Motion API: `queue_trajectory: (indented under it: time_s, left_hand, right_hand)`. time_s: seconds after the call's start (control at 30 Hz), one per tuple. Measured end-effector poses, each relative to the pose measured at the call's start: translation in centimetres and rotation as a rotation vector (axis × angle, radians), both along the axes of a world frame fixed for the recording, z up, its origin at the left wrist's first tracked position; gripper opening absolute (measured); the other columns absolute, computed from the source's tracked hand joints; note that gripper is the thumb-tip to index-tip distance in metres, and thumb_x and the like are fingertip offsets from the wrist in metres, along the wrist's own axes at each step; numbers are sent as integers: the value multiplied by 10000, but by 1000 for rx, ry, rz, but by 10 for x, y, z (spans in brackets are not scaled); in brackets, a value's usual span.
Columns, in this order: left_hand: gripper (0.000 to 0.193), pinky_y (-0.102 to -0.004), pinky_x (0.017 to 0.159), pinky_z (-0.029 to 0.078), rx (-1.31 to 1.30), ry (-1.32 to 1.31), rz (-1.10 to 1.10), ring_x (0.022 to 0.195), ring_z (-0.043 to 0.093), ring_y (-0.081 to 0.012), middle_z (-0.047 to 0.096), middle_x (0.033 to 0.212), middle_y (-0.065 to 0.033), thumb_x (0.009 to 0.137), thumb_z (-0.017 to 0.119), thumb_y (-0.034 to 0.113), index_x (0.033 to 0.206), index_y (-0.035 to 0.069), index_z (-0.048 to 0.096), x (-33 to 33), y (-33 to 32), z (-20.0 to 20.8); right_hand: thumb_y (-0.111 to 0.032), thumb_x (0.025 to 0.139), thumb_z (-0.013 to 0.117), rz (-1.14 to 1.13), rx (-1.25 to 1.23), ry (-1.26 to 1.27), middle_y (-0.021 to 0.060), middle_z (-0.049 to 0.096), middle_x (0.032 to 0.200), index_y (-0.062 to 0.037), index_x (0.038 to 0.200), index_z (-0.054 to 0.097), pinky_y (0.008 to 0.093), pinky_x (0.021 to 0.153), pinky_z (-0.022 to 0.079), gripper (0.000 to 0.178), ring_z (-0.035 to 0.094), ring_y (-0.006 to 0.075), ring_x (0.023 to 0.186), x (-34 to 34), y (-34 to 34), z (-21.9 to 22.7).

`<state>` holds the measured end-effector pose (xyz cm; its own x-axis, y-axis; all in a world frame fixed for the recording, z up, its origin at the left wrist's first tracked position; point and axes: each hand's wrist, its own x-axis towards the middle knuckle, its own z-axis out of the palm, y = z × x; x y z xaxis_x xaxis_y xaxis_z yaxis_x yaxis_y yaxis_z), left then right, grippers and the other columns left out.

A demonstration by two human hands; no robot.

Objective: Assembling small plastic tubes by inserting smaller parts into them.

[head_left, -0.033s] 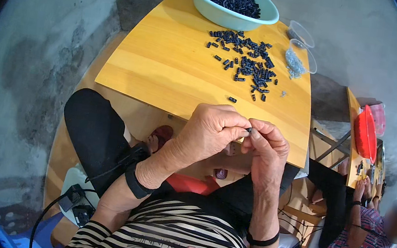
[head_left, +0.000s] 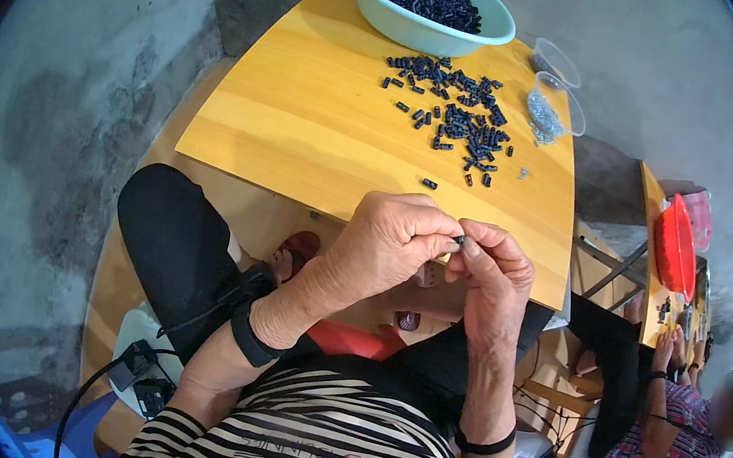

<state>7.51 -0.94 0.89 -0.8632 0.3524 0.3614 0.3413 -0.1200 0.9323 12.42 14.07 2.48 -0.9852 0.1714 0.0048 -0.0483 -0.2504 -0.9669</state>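
Observation:
My left hand (head_left: 398,230) and my right hand (head_left: 497,265) meet just over the near edge of the wooden table (head_left: 288,119). Between their pinched fingertips sits a small black plastic piece (head_left: 459,240), mostly covered by the fingers. Both hands are closed on it. Beyond them, a loose pile of small black plastic pieces (head_left: 466,129) spreads over the tabletop, with one stray black piece (head_left: 430,184) lying closest to my left hand. A few tiny silvery parts (head_left: 523,172) rest to the right of the pile.
A light blue basin (head_left: 383,20) full of black pieces stands at the far edge. Clear tubs hold small metal parts (head_left: 544,118) at the back right. At right, another person (head_left: 667,431) works at a second table with a red basin (head_left: 675,247).

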Motion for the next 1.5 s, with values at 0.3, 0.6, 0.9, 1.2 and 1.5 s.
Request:
queue_trajectory:
  time_s: [0.3, 0.6, 0.9, 1.2, 1.5]
  left_hand:
    - [125, -273, 584, 506, -89, 352, 164, 685, 653, -183, 656, 760, -101, 755, 707, -13, 875, 5, 677, 1, 3, -8]
    - [140, -268, 584, 515, -13, 173, 122, 683, 657, -176, 668, 772, -98, 747, 722, -8, 880, 9, 683, 6, -4, -4]
    - [130, -272, 588, 523, -23, 178, 126, 689, 659, -172, 669, 775, -97, 756, 715, -7, 882, 9, 684, 5, -10, -9]
    - [150, -304, 584, 508, -129, 335, 226, 675, 650, -237, 645, 761, -117, 715, 719, -21, 852, 4, 662, 6, -13, -11]
    - [91, -250, 584, 507, -90, 115, 230, 660, 637, -140, 652, 749, -90, 777, 687, -32, 868, -29, 685, -8, -29, -18]
  right_hand:
    - [52, 832, 624, 12, 23, -2, 56, 663, 776, 7, 964, 672, 230, 592, 499, 148, 593, 97, 610, -3, 2, 0]
    - [17, 835, 650, 99, -230, -15, 82, 670, 837, 12, 985, 668, 255, 654, 526, 151, 625, 141, 695, -4, -1, -15]
    - [22, 827, 657, 101, -124, -24, 85, 674, 871, 18, 979, 676, 250, 656, 527, 153, 627, 143, 699, -7, -5, -13]
    - [57, 823, 625, 68, 158, -49, 54, 667, 818, 11, 973, 681, 224, 629, 492, 167, 617, 107, 684, -10, -8, -7]
    - [-13, 825, 653, -12, 486, 50, 44, 645, 839, 11, 1026, 666, 247, 634, 482, 203, 589, 102, 676, -44, 12, -16]
